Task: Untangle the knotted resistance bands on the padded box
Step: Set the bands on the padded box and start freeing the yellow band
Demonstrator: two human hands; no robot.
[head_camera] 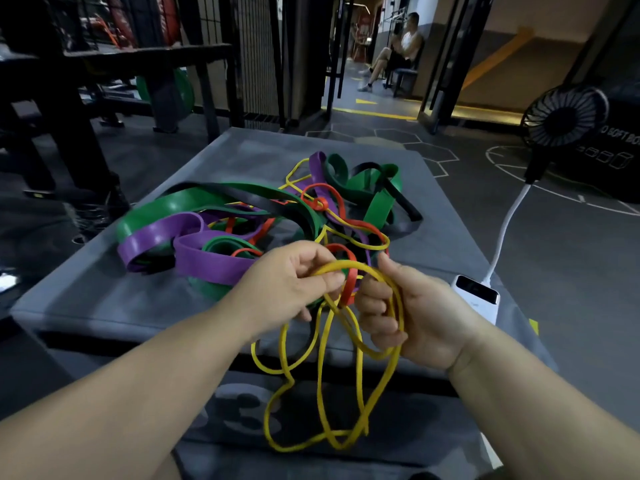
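The yellow band (348, 264) is held at the padded box's (104, 296) near edge, pinched by the left hand (294, 282) and clamped in the right hand's (412, 317) curled grip, its loops hanging nearward, while the tangle (214, 263) lies beyond, nearer the left hand.

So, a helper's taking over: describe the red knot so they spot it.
On the grey padded box, find the tangle of bands. Near its far middle sits the red knot, the only tight little coil among loose loops.
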